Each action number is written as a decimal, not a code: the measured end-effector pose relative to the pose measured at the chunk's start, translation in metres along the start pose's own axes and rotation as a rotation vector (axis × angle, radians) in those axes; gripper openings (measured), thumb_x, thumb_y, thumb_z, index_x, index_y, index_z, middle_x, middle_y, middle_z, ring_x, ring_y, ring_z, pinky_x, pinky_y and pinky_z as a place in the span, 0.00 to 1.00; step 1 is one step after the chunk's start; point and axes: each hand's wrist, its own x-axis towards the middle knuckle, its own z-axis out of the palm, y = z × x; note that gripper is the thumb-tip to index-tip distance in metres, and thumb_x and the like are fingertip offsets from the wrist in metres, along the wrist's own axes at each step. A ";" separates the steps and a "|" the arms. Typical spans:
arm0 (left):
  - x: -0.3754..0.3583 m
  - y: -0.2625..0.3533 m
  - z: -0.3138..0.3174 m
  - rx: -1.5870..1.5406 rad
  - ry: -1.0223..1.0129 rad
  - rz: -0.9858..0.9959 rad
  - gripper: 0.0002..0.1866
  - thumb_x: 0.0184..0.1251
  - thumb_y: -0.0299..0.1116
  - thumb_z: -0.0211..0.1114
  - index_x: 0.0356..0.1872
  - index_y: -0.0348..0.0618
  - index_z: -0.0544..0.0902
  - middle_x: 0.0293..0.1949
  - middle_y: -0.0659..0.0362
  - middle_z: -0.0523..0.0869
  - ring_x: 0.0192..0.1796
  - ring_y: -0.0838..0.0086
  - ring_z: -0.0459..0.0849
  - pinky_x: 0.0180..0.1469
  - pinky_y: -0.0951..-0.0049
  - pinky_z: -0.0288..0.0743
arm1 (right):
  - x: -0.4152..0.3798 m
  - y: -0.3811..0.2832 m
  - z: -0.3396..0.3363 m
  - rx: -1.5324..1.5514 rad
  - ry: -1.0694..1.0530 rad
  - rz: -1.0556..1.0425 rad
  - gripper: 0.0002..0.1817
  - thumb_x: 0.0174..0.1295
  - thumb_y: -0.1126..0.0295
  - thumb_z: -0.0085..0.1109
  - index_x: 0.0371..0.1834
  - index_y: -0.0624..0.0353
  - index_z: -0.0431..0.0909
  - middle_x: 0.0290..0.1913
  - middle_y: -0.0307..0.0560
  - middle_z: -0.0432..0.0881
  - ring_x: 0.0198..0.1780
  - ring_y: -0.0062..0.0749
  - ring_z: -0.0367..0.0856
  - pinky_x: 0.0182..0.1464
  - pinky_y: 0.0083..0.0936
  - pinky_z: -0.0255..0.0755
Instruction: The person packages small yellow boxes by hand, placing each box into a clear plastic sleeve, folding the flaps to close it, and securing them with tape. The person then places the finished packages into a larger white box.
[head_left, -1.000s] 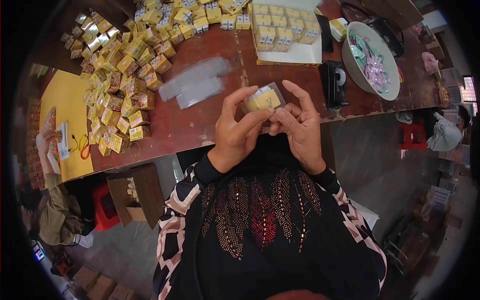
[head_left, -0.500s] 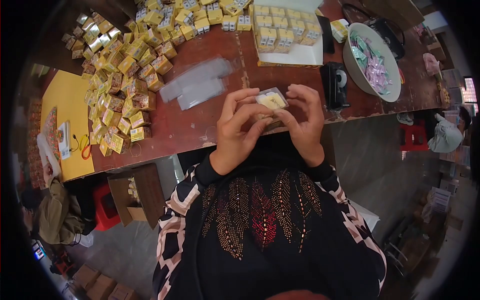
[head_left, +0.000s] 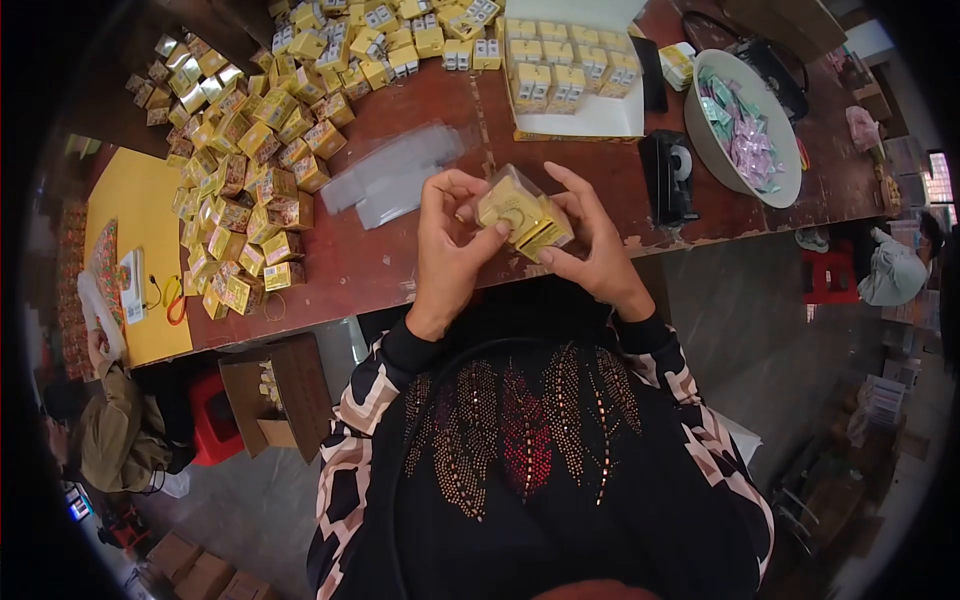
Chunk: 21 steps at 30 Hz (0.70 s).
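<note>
Between both hands, over the table's front edge, a small yellow box is held tilted, with a clear plastic cover around its upper part. My left hand grips its left side, thumb across the front. On the other side my right hand has its thumb at the lower corner, with the index finger lifted off. Flat clear plastic sleeves lie just beyond my left hand. To the left spreads a heap of small yellow boxes.
An open carton at the back holds rows of yellow-and-white boxes. Right of it stand a black tape dispenser and a white bowl of green and pink packets. A cardboard box sits below the table at left, near another person.
The yellow box has turned and tipped, so its broad yellow face and printed side now show. My hands have shifted their grip, and the right index finger has lifted.
</note>
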 end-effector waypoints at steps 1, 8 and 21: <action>-0.001 0.003 -0.002 0.001 -0.002 -0.002 0.35 0.62 0.21 0.71 0.67 0.45 0.63 0.55 0.56 0.73 0.55 0.74 0.78 0.56 0.75 0.77 | -0.001 0.001 -0.003 0.010 0.046 -0.002 0.45 0.57 0.72 0.69 0.78 0.55 0.55 0.56 0.47 0.76 0.58 0.30 0.76 0.64 0.30 0.69; 0.004 0.010 -0.013 0.601 -0.375 -0.132 0.33 0.59 0.24 0.71 0.67 0.42 0.72 0.49 0.59 0.80 0.55 0.71 0.79 0.59 0.72 0.72 | -0.002 -0.026 -0.016 -0.125 0.033 0.019 0.45 0.53 0.74 0.73 0.76 0.56 0.59 0.51 0.46 0.79 0.55 0.28 0.78 0.63 0.28 0.71; -0.001 -0.006 -0.013 0.140 -0.430 -0.394 0.29 0.59 0.18 0.69 0.61 0.41 0.69 0.55 0.59 0.80 0.60 0.73 0.78 0.55 0.73 0.81 | -0.056 0.044 -0.186 -0.779 0.734 0.143 0.14 0.64 0.65 0.66 0.38 0.70 0.85 0.49 0.50 0.85 0.48 0.29 0.82 0.52 0.26 0.74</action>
